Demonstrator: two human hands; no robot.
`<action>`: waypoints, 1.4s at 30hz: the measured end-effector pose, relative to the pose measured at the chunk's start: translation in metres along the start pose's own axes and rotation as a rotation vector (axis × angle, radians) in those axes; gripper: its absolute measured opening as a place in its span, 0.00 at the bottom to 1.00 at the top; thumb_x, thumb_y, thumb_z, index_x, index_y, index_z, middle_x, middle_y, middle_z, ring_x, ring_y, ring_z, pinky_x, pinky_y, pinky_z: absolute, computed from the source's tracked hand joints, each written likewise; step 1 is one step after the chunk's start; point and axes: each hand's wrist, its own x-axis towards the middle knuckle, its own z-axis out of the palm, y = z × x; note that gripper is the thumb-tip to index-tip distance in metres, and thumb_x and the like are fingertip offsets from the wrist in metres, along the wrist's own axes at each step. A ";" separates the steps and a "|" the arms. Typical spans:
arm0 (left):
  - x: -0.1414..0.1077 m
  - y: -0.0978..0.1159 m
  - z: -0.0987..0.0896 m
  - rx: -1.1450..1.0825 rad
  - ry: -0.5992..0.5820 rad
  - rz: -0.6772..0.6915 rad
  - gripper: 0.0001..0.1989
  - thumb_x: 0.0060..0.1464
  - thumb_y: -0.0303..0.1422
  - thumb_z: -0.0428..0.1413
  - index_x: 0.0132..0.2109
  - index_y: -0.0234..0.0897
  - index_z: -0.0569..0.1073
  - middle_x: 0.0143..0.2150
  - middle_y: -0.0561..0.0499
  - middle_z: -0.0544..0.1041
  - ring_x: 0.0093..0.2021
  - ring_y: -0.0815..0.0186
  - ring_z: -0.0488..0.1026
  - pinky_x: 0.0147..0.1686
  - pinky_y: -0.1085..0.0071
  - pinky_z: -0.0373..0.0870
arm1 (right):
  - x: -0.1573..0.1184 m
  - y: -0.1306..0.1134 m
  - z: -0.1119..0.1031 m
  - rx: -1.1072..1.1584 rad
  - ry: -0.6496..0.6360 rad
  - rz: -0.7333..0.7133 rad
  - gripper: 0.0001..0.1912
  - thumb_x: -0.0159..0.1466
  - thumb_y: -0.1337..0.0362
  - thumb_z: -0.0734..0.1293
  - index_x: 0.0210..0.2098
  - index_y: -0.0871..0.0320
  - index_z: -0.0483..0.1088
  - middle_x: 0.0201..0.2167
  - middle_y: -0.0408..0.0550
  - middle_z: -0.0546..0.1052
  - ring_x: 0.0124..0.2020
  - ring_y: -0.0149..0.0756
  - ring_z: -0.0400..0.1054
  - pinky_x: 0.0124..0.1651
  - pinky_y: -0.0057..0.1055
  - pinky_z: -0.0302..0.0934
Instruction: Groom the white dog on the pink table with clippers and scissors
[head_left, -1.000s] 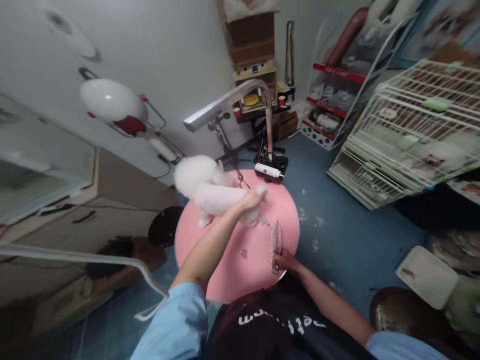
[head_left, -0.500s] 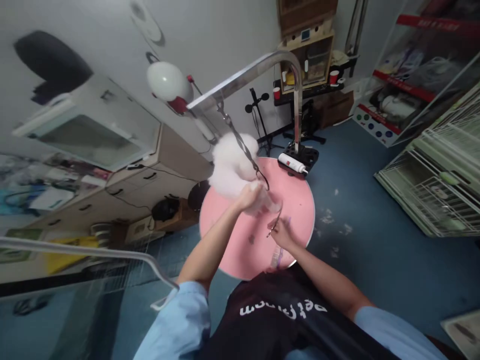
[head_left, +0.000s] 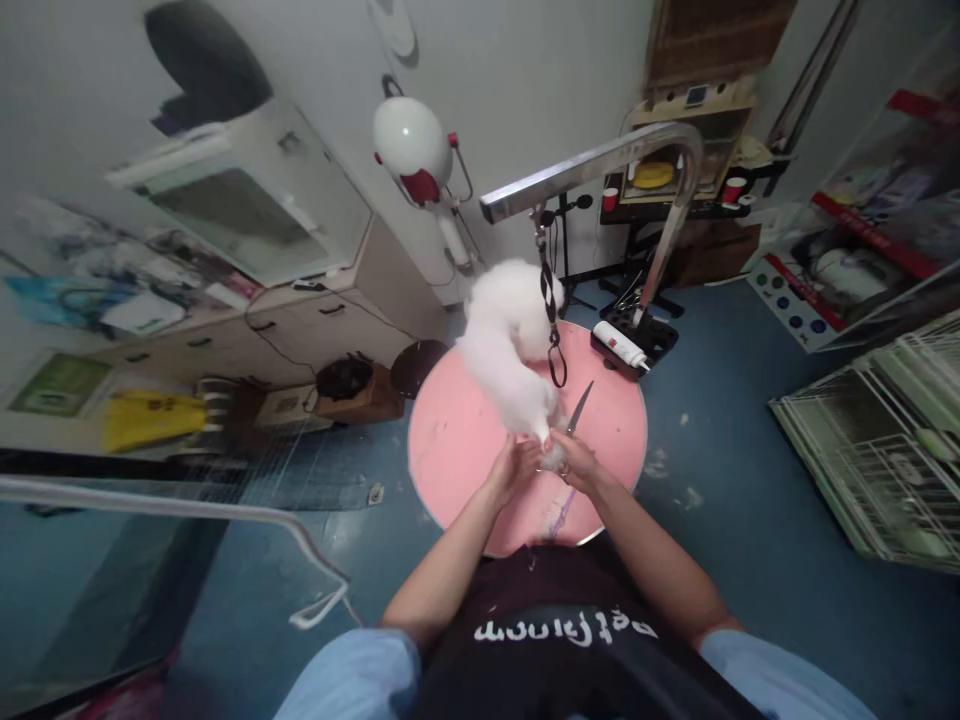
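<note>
A fluffy white dog (head_left: 504, 345) stands on a round pink grooming table (head_left: 442, 450), its rear end towards me. Close to my body, my left hand (head_left: 512, 468) is beside the thin end of the dog, which looks like its tail, with fingers stretched towards it. My right hand (head_left: 576, 462) holds grooming scissors (head_left: 580, 408), blades pointing up and away. Its fingertips also touch the tail end. A greyish tuft of fur (head_left: 553, 458) shows between both hands. The dog's head is hidden from me.
A metal grooming arm (head_left: 600, 165) reaches over the table with a black loop (head_left: 556, 362) hanging beside the dog. A white bottle (head_left: 619, 345) lies on the black holder at the arm's base. A white wire cage (head_left: 870, 440) stands at right, drawers (head_left: 330, 310) at left.
My left hand has moved off the dog's body towards me, to the tail end. My right hand has come closer to it, and the scissors now point away. The view has shifted.
</note>
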 end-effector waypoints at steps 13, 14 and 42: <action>0.004 -0.072 0.051 -0.204 0.191 0.208 0.17 0.56 0.46 0.54 0.36 0.36 0.64 0.17 0.63 0.54 0.15 0.76 0.49 0.15 0.77 0.44 | -0.098 0.005 -0.085 -0.239 -0.249 0.509 0.34 0.43 0.57 0.79 0.45 0.57 0.63 0.34 0.43 0.76 0.33 0.32 0.73 0.33 0.25 0.62; 0.003 -0.075 0.053 -0.201 0.198 0.215 0.16 0.56 0.45 0.53 0.34 0.36 0.63 0.17 0.63 0.54 0.15 0.76 0.49 0.15 0.77 0.44 | -0.104 -0.001 -0.096 -0.272 -0.311 0.550 0.35 0.42 0.59 0.79 0.46 0.57 0.64 0.36 0.44 0.76 0.34 0.33 0.73 0.33 0.26 0.62; -0.008 -0.055 0.040 -0.223 0.166 0.291 0.17 0.53 0.42 0.49 0.22 0.40 0.55 0.15 0.60 0.49 0.15 0.76 0.44 0.16 0.75 0.43 | 0.015 -0.127 -0.076 -0.847 -0.875 0.741 0.24 0.48 0.67 0.74 0.45 0.62 0.72 0.30 0.43 0.77 0.26 0.26 0.70 0.29 0.22 0.65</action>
